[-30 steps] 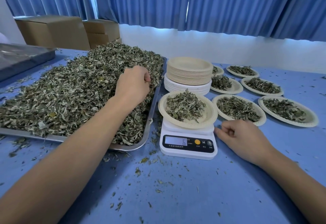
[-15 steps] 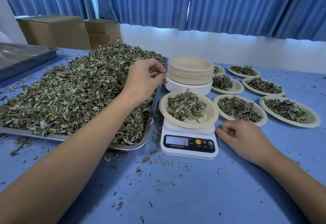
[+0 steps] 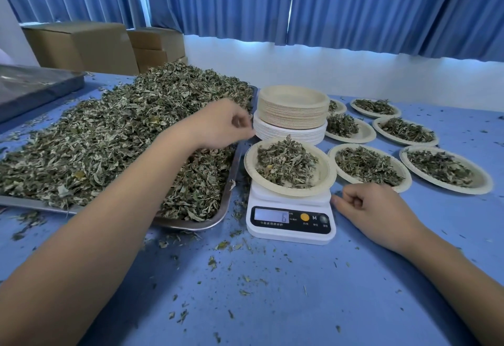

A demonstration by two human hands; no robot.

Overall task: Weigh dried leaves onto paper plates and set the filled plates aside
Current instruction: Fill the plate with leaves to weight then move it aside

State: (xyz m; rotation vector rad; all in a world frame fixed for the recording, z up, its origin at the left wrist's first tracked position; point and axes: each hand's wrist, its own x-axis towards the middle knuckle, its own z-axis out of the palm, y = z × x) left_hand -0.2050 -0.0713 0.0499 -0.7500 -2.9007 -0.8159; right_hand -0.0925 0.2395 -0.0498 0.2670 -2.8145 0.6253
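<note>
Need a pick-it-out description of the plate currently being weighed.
Left of centre is a big metal tray heaped with leaves; a white scale sits by its near right corner. The plate on that scale is the one. The other filled plates lie flat on the blue table to the right; only this one is raised.

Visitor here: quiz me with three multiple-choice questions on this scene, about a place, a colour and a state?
1. Where is the round paper plate of dried leaves nearest the person? A metal tray; B white digital scale; C cardboard box.
2. The pleated curtains are: A blue; B red; C white.
3. The right hand is: A gripping a plate; B pressing a button; C resting on the blue table, holding nothing.
1 B, it sits on the scale's platform. 2 A, blue folds behind. 3 C, it lies beside the scale, fingers loosely curled.
</note>
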